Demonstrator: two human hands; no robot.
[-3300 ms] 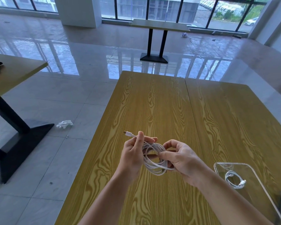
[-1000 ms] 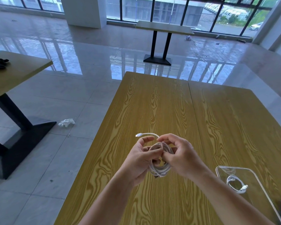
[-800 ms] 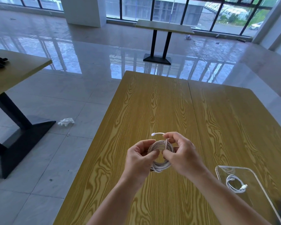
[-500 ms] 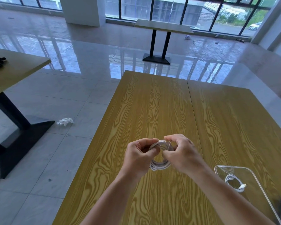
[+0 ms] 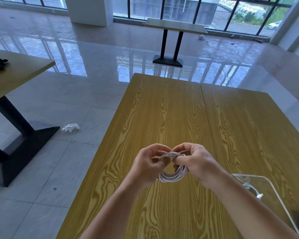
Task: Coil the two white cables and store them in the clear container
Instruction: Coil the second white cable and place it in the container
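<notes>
White cable, wound into a small round coil, is held in the air above the wooden desk, near its front edge at about 6 o'clock in the view. Both hands hold it. The left hand grips the coil's 9 o'clock side, fingers curled over the top and thumb pressed against the strands. The right hand grips the 3 o'clock side, its fingers curled round the loops and its thumb lying across them. The fingertips of the two hands nearly meet at the coil's 12 o'clock point. The lower arc of the coil hangs free between the wrists.

At about 4 o'clock from the hands, a clear container sits on the desk beside the right forearm. A second white cable lies inside it, partly hidden by the arm, with a plug end showing.

Beyond the desk is a glossy tiled floor. A crumpled white scrap lies on it at 9 o'clock, next to the black base of another desk. A third desk stands at 12 o'clock before tall windows.
</notes>
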